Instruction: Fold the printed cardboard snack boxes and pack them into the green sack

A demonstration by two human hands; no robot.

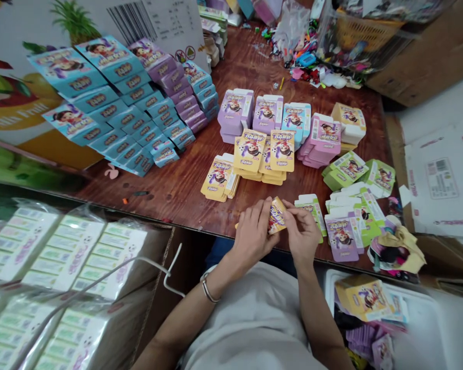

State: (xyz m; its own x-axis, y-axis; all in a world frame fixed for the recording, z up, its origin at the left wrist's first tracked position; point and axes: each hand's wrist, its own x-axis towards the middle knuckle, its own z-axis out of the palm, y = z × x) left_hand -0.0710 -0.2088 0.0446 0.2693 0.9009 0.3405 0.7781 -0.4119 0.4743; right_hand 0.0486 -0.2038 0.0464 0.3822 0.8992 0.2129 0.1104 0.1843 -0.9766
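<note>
Near the front edge of the brown table, a small yellow printed box (278, 216) is held between both my hands. My left hand (251, 228) wraps round its left side, and my right hand (303, 231) pinches its right side. Just beyond are stacks of flat yellow boxes (249, 150), with another yellow pile (216, 176) to the left. A green flat box (310, 209) lies right beside my right hand. Farther right are green flat boxes (370, 210) and a purple one (341, 237).
Blue boxes (111, 110) and purple boxes (177, 87) are stacked at the left against a large carton (61, 25). Small toys (306, 59) lie at the back by a basket (364, 33). Wrapped packs (73, 252) sit lower left; a white bin (428, 308) stands lower right.
</note>
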